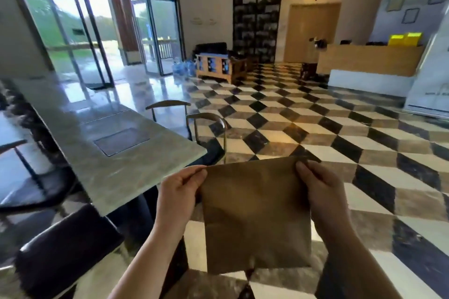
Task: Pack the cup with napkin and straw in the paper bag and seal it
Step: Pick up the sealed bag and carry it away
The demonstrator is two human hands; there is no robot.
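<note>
paper bag (257,213): flat, light, thin and floppy, likely creases easily; best taken at its top corners
left hand (178,192): fingers pinching the top left corner
right hand (320,192): fingers pinching the top right corner

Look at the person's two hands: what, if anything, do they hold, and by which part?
Both hold the brown paper bag by its top corners: left hand pinches the left corner, right hand the right.

We see the paper bag (257,213) held flat between the left hand (178,192) and the right hand (320,192), each pinching a top corner. The table (109,143) lies to the left (chairs (209,133) along its far side), a counter (369,60) far right.
</note>
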